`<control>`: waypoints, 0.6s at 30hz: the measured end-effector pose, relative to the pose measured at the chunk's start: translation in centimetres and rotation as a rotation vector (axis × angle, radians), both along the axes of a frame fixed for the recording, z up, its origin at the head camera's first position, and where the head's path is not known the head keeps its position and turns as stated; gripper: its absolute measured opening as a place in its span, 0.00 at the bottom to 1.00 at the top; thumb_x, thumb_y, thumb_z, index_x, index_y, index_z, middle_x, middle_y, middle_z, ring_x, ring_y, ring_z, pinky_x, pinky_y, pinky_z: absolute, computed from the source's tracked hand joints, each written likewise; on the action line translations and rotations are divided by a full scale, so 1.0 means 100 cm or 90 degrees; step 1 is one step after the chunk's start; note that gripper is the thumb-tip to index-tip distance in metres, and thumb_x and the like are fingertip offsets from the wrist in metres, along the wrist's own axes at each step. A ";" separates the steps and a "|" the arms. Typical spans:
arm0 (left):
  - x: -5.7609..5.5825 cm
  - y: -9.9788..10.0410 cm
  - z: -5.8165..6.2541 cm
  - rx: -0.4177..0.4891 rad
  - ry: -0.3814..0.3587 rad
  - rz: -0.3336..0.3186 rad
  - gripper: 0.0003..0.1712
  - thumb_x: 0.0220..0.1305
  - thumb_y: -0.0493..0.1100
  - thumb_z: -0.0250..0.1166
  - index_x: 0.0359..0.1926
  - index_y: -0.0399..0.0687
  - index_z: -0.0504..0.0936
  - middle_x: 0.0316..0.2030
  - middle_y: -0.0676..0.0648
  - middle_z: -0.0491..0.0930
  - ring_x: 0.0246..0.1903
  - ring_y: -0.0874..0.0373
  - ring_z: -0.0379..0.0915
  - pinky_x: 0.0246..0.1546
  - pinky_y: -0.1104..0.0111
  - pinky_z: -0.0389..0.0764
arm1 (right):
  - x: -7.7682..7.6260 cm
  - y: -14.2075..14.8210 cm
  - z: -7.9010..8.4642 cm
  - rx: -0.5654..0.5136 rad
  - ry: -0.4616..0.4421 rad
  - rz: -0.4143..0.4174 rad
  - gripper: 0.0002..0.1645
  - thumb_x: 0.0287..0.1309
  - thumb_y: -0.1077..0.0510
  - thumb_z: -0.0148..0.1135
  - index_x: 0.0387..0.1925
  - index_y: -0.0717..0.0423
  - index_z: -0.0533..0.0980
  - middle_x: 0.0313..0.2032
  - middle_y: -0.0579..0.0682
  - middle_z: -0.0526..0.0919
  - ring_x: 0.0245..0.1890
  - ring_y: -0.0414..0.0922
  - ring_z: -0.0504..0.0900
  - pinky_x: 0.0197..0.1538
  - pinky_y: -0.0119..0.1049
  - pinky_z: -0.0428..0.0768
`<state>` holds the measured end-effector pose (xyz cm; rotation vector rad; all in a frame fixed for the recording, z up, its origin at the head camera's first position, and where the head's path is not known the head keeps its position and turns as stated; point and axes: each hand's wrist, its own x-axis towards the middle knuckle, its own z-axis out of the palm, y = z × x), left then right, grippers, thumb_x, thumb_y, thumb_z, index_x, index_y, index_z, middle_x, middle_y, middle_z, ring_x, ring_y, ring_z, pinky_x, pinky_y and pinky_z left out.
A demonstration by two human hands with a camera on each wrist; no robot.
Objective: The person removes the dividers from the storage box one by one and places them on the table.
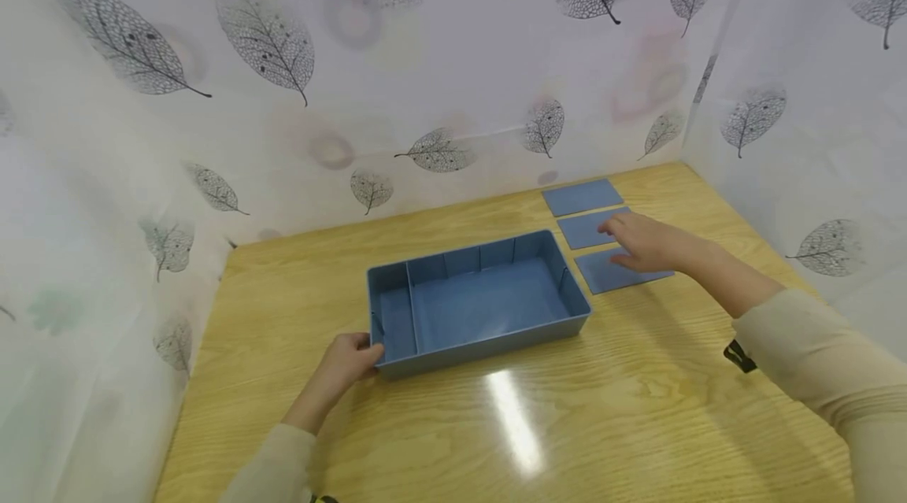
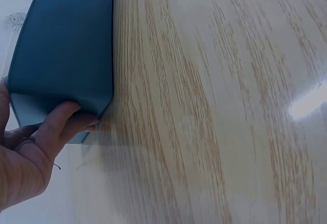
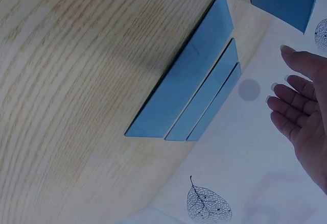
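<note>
A blue rectangular box, open at the top, lies at a slant on the table, with a thin divider standing near its left end. My left hand grips the near left corner, thumb over the rim; in the left wrist view its fingers curl against the box's end wall. Three flat blue rectangular panels lie in a row to the right of the box. Over the nearer panels hovers my right hand, fingers loosely spread and holding nothing, as the right wrist view also shows.
The wooden table has a strip of light reflected in front of the box. A pale curtain with a leaf print rises along the table's back and both sides. Small vertical ribs line the box's inner walls.
</note>
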<state>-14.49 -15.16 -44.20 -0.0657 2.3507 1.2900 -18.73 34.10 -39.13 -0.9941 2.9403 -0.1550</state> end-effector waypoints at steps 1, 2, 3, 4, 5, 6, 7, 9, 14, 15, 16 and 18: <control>0.000 0.000 0.000 -0.002 -0.001 0.000 0.31 0.57 0.38 0.55 0.56 0.16 0.66 0.51 0.22 0.72 0.38 0.42 0.81 0.40 0.60 0.84 | 0.000 -0.002 0.001 0.000 0.005 0.006 0.26 0.52 0.63 0.65 0.49 0.72 0.68 0.45 0.65 0.76 0.45 0.59 0.76 0.48 0.51 0.77; 0.000 0.000 0.000 -0.003 -0.001 -0.001 0.31 0.57 0.38 0.55 0.56 0.16 0.66 0.51 0.22 0.72 0.38 0.42 0.81 0.40 0.60 0.84 | -0.001 -0.003 0.003 -0.001 0.009 0.013 0.26 0.52 0.63 0.65 0.49 0.72 0.68 0.45 0.65 0.77 0.45 0.60 0.76 0.48 0.52 0.77; -0.001 0.000 -0.001 -0.003 -0.002 -0.001 0.31 0.57 0.38 0.55 0.56 0.16 0.67 0.51 0.22 0.72 0.38 0.42 0.82 0.40 0.61 0.84 | -0.001 -0.005 0.004 -0.003 0.013 0.018 0.25 0.51 0.63 0.66 0.49 0.72 0.68 0.45 0.65 0.76 0.45 0.60 0.76 0.48 0.52 0.77; -0.001 0.000 -0.001 -0.006 -0.002 -0.001 0.31 0.57 0.39 0.55 0.56 0.16 0.67 0.51 0.22 0.72 0.38 0.42 0.82 0.40 0.61 0.84 | -0.002 -0.007 0.005 -0.006 0.016 0.022 0.25 0.51 0.64 0.66 0.48 0.72 0.69 0.44 0.65 0.76 0.45 0.60 0.75 0.48 0.52 0.77; -0.001 0.000 -0.001 -0.006 -0.002 -0.002 0.31 0.56 0.39 0.54 0.56 0.16 0.67 0.51 0.22 0.72 0.38 0.42 0.81 0.40 0.61 0.84 | -0.003 -0.009 0.007 -0.008 0.019 0.028 0.25 0.50 0.64 0.66 0.48 0.73 0.69 0.44 0.64 0.76 0.45 0.60 0.76 0.48 0.52 0.77; -0.001 0.000 0.000 -0.006 -0.001 -0.002 0.31 0.56 0.39 0.54 0.55 0.16 0.67 0.51 0.22 0.72 0.39 0.42 0.81 0.39 0.61 0.84 | -0.004 -0.012 0.009 -0.010 0.022 0.032 0.25 0.50 0.64 0.66 0.48 0.72 0.69 0.43 0.64 0.76 0.44 0.59 0.76 0.48 0.51 0.77; -0.001 0.000 0.000 -0.004 0.000 -0.002 0.31 0.56 0.38 0.54 0.55 0.16 0.67 0.51 0.22 0.72 0.39 0.42 0.81 0.39 0.61 0.84 | -0.005 -0.014 0.010 -0.010 0.023 0.035 0.25 0.50 0.64 0.66 0.48 0.72 0.69 0.43 0.64 0.76 0.44 0.59 0.76 0.48 0.51 0.77; -0.001 0.000 0.000 0.001 0.002 -0.002 0.30 0.56 0.38 0.54 0.55 0.16 0.67 0.51 0.22 0.72 0.40 0.42 0.81 0.38 0.62 0.85 | -0.007 -0.020 0.014 -0.006 0.019 0.040 0.24 0.50 0.64 0.66 0.48 0.72 0.69 0.42 0.63 0.76 0.44 0.58 0.76 0.48 0.51 0.77; 0.000 0.000 0.001 0.008 0.000 -0.006 0.31 0.57 0.38 0.54 0.55 0.15 0.66 0.51 0.21 0.71 0.41 0.41 0.80 0.38 0.62 0.85 | -0.012 -0.036 0.024 0.022 -0.004 0.041 0.26 0.53 0.62 0.65 0.50 0.72 0.69 0.45 0.64 0.76 0.47 0.59 0.75 0.52 0.52 0.76; 0.000 0.000 0.002 0.008 -0.002 -0.006 0.31 0.57 0.38 0.54 0.55 0.15 0.66 0.52 0.21 0.71 0.41 0.41 0.80 0.38 0.62 0.85 | -0.013 -0.039 0.025 0.029 -0.011 0.038 0.27 0.53 0.61 0.65 0.51 0.73 0.68 0.47 0.64 0.75 0.49 0.60 0.75 0.53 0.52 0.75; 0.000 0.000 0.002 0.007 -0.003 -0.007 0.31 0.57 0.38 0.54 0.56 0.15 0.65 0.52 0.21 0.71 0.41 0.41 0.81 0.39 0.62 0.84 | -0.014 -0.042 0.027 0.035 -0.016 0.038 0.27 0.54 0.60 0.65 0.52 0.72 0.68 0.48 0.64 0.75 0.50 0.60 0.75 0.54 0.53 0.75; 0.000 0.000 0.002 0.007 -0.005 -0.008 0.31 0.57 0.38 0.54 0.56 0.15 0.65 0.52 0.21 0.71 0.41 0.41 0.81 0.39 0.61 0.84 | -0.015 -0.048 0.029 0.048 -0.027 0.035 0.29 0.55 0.60 0.64 0.53 0.73 0.67 0.50 0.65 0.75 0.52 0.61 0.73 0.56 0.53 0.74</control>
